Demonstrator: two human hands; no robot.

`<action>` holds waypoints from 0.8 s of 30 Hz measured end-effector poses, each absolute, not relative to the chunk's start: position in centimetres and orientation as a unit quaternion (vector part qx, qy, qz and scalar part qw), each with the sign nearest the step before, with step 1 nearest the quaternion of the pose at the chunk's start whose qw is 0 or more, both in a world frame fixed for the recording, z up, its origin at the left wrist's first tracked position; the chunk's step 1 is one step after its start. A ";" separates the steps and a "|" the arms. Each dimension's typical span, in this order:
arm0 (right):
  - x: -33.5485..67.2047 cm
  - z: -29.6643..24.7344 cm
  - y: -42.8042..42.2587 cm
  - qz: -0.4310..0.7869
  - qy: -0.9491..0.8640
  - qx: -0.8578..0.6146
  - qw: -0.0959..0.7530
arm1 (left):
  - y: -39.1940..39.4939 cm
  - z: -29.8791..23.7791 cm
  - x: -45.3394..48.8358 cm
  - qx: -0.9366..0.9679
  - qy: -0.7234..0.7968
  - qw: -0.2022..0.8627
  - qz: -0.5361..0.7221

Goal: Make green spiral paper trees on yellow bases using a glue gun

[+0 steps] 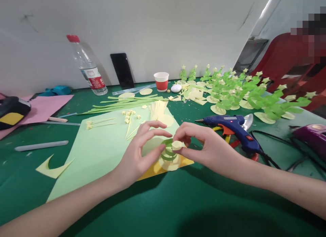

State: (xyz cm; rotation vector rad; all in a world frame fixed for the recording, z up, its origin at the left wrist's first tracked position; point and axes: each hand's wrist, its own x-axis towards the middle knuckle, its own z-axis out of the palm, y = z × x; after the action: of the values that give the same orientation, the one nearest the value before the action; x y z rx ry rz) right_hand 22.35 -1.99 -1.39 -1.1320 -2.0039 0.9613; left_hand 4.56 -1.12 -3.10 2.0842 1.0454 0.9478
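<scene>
My right hand (pixel 195 141) pinches a small pale-yellow paper star (pixel 178 145) between thumb and fingertips. Just left of it, my left hand (pixel 146 147) has its fingers apart, curved around a green paper spiral (pixel 168 156) without gripping it; whether the thumb tip touches the spiral I cannot tell. The spiral stands on a cream paper disc (pixel 170 166). Under the disc lie a yellow paper piece (pixel 152 171) and a large light-green sheet (pixel 94 158). Several small paper stars (pixel 129 115) and thin paper strips (pixel 104 120) rest on that sheet.
Finished paper trees (pixel 236 90) crowd the right back. A blue glue gun (pixel 229 123) with a black cord lies right of my hand. Behind stand a paper cup (pixel 162 82), a phone (pixel 122 70) and a water bottle (pixel 89 68). Green strips (pixel 122 104) lie mid-table.
</scene>
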 end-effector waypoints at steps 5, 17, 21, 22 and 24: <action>22.6 -0.8 -2.0 0.352 -0.758 -0.444 0.323 | -0.6 -2.9 4.2 0.753 0.429 0.302 0.396; 21.7 -0.9 3.0 0.288 -0.729 -0.517 0.343 | 1.8 -3.4 3.2 0.804 0.462 0.238 0.290; 21.4 -1.4 3.6 0.294 -0.733 -0.510 0.341 | 1.5 -3.7 2.9 0.823 0.451 0.224 0.263; 21.3 -1.4 3.7 0.294 -0.733 -0.509 0.342 | 1.3 -3.7 2.9 0.829 0.446 0.215 0.259; 21.3 -1.4 3.7 0.293 -0.733 -0.509 0.344 | 1.1 -3.8 2.9 0.843 0.433 0.201 0.248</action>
State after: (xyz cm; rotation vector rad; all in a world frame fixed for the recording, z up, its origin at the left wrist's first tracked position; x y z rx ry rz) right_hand 21.30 3.69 -1.41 -1.3229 -1.9037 0.7600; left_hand 2.94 1.07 -3.85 2.3553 1.2113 0.6934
